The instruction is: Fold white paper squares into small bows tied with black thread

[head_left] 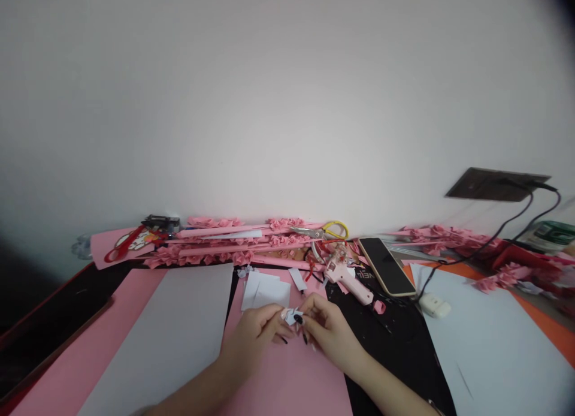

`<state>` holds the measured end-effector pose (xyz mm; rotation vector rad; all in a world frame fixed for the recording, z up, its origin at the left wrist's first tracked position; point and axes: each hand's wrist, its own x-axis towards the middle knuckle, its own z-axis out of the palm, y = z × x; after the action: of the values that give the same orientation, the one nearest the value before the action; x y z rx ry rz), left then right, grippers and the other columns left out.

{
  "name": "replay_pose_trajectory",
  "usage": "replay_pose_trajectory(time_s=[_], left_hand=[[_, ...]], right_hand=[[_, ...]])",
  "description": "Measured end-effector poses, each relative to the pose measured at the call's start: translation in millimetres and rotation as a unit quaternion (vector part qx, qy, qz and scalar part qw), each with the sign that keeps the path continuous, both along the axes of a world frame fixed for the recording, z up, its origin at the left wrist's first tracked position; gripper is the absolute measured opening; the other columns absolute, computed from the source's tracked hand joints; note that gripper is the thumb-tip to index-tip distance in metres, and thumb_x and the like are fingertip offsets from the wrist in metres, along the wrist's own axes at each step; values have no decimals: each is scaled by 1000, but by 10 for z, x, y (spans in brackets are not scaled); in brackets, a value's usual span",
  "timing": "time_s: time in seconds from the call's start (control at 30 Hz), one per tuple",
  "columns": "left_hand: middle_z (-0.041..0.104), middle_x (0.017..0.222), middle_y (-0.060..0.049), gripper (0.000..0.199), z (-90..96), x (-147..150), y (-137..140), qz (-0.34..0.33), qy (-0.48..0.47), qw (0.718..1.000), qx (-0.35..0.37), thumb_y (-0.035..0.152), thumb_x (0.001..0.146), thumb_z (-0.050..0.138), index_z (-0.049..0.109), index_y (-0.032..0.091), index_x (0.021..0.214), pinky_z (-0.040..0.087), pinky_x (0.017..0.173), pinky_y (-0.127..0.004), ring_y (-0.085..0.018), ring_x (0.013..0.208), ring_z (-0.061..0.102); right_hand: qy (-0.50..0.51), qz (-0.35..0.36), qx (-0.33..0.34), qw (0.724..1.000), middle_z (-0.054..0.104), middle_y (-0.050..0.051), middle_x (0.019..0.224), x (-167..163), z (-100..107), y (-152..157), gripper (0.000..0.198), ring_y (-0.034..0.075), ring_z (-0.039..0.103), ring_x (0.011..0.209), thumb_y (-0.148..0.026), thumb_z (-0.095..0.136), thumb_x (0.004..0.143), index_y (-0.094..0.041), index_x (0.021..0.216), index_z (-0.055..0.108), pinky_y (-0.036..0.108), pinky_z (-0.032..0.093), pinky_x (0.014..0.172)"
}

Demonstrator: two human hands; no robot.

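Observation:
Both hands meet above a pink paper sheet (287,380), around a small folded white paper (291,316). My left hand (258,332) is closed on its left side, and my right hand (330,329) pinches its right side between thumb and fingers. Just behind the hands lie several small white paper squares (272,293). A narrow white paper strip (297,279) rests to their right. How the piece is folded underneath is hidden by the fingers.
Pink paper flower stems (215,248) line the wall, with yellow-handled scissors (330,231) on them. On the right are a pink glue gun (353,281), a phone (387,267), a white earbud case (435,306) and cables from a wall socket (489,184). White sheets (166,332) flank the hands.

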<state>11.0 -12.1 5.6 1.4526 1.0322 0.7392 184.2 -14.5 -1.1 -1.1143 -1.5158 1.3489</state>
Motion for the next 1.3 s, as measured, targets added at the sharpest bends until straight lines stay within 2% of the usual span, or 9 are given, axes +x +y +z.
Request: replay_pose_trajectory(time_s=[0.3, 0.63, 0.83, 0.97, 1.13, 1.3], left_hand=[[68, 75, -5, 27, 20, -10, -13, -13, 40, 998, 52, 25, 85, 35, 60, 15, 87, 50, 68, -26, -17, 72, 65], [63, 68, 0, 18, 48, -13, -45, -12, 90, 989, 113, 17, 80, 43, 59, 17, 73, 41, 57, -20, -14, 65, 59], [60, 76, -2, 16, 18, -1, -50, -42, 25, 992, 115, 23, 85, 39, 54, 19, 80, 43, 61, -21, -14, 68, 58], [62, 83, -4, 13, -9, 21, -60, -56, -17, 991, 122, 21, 84, 40, 50, 19, 76, 44, 67, -23, -15, 73, 57], [58, 76, -2, 14, -2, 21, -44, -25, 41, 984, 173, 12, 77, 43, 46, 19, 65, 42, 64, -23, -14, 70, 54], [50, 66, 0, 19, 22, 21, -27, 13, 94, 972, 215, 10, 75, 44, 43, 18, 58, 37, 59, -23, -13, 64, 49]], right_hand=[[7, -2, -8, 1000, 51, -6, 52, -13, -11, 12, 7, 6, 42, 40, -17, 53, 79, -16, 73, 49, 17, 33, 39], [-2, 1, -23, 1000, 52, -5, 49, -35, -4, -15, 8, 6, 43, 37, -17, 56, 77, -16, 72, 50, 17, 34, 39], [43, 16, -57, 997, 55, -4, 50, -50, -11, -4, 16, 6, 44, 35, -23, 58, 76, -17, 68, 46, 17, 34, 37], [44, 30, -66, 996, 54, -5, 49, -52, -19, -13, 19, 6, 43, 35, -25, 59, 76, -17, 66, 44, 17, 34, 36], [13, 25, -59, 998, 51, -6, 46, -71, 14, -32, 22, 5, 41, 33, -27, 60, 75, -17, 63, 44, 16, 32, 35], [35, 48, -59, 996, 55, -3, 53, -68, 30, -31, 27, 6, 44, 36, -40, 55, 79, -16, 68, 46, 18, 35, 37]])
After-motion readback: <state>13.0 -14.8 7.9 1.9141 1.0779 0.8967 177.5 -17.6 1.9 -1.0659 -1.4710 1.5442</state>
